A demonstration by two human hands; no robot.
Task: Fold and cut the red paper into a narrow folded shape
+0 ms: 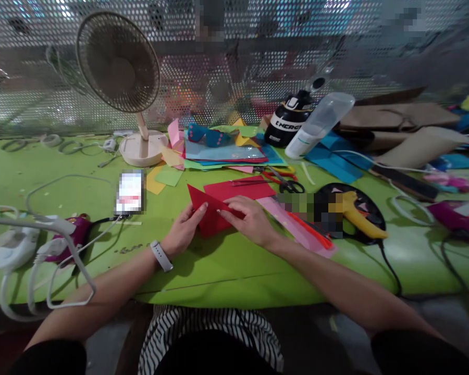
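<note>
A folded piece of red paper (214,224) is held low over the green table, between both hands. My left hand (187,225) pinches its left side, thumb on top and the fingers hidden behind. My right hand (247,216) grips the right side, with the thumb pressed near the middle of the sheet and the fingers along the upper edge. One pointed corner of the paper sticks up above my left thumb. Just beyond lies another red sheet (238,190) with tweezers (250,182) on it. Scissors (283,179) rest at its right.
On the left stand a fan (143,148), a phone (130,192) and a power strip (17,247) with cables. A paper stack (222,151), black bottle (285,122) and clear bottle (316,127) are at the back. A yellow glue gun (359,216) lies on a black stand to the right.
</note>
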